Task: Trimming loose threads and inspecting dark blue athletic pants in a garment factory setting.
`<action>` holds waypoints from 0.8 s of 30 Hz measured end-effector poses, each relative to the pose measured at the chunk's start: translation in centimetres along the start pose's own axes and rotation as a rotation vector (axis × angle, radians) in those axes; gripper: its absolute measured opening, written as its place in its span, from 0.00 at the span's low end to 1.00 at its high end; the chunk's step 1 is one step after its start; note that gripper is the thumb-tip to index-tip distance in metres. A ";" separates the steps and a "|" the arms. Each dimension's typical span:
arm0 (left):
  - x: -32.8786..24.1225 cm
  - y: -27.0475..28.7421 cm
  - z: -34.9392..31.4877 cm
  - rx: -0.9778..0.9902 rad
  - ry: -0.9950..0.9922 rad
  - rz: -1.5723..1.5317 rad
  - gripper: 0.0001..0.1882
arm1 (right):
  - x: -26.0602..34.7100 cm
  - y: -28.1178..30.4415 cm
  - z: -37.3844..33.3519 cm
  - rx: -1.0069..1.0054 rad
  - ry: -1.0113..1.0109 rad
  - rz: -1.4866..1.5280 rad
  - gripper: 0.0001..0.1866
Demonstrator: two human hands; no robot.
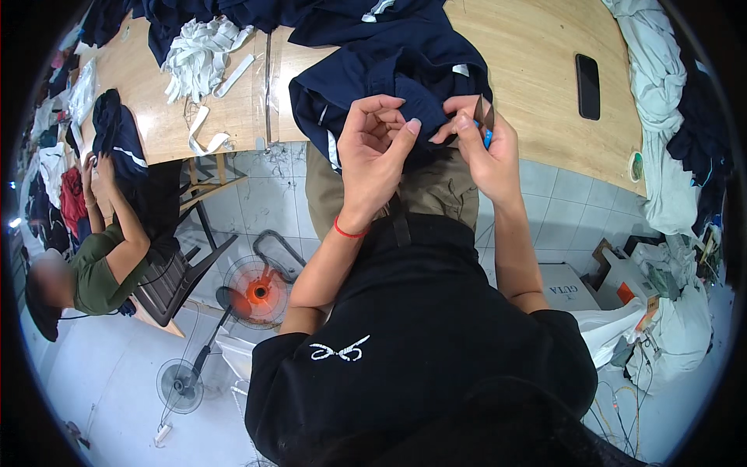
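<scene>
A dark navy garment with gathered fabric and small white tags lies at the table's near edge, hanging over my lap. My left hand is over its near side, fingers loosely curled and the thumb tip apart from the index; I see nothing in it. In my right hand are thread snips with a blue handle, their dark blades pointing away from me. The thumb and index of that hand come close together beside the gathered cloth; whether they also pinch it I cannot tell.
On the wooden table are a black phone, a heap of white strips and more navy cloth. Pale fabric hangs at the right edge. A co-worker handles navy cloth at left, near standing fans.
</scene>
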State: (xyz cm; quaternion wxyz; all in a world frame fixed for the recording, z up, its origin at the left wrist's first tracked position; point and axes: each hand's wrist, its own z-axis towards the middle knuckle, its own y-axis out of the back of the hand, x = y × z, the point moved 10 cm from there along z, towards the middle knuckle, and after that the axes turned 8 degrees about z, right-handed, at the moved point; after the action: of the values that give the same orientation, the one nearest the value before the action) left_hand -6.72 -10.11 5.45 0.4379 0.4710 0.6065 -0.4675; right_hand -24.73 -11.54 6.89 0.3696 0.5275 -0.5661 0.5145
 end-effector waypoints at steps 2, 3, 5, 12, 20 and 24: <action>-0.4 0.1 0.1 0.015 0.016 0.040 0.19 | 2.6 0.2 -0.3 -0.055 0.225 -0.174 0.07; -0.4 -0.1 0.1 0.033 0.032 0.079 0.19 | 2.7 0.3 -0.3 -0.059 0.226 -0.174 0.07; -0.1 -1.0 0.1 0.073 0.061 -0.005 0.20 | 4.7 0.2 -1.0 -0.083 0.416 -0.367 0.04; 3.3 -2.5 -1.5 0.161 0.285 -0.331 0.27 | 3.3 -2.6 -0.7 0.078 0.350 -0.149 0.03; 2.0 -2.5 -1.0 0.105 0.042 -0.232 0.19 | 5.6 -2.8 -2.0 0.009 0.504 -0.402 0.07; 1.2 -3.4 0.2 -0.004 -0.078 0.020 0.12 | 6.3 -2.5 -2.4 -0.037 0.623 -0.635 0.11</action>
State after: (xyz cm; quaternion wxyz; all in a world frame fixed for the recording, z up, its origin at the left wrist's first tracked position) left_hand -10.28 -10.53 4.81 0.4670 0.4576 0.5851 -0.4798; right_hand -23.65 -10.40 13.94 0.6716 0.4883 -0.2466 0.4997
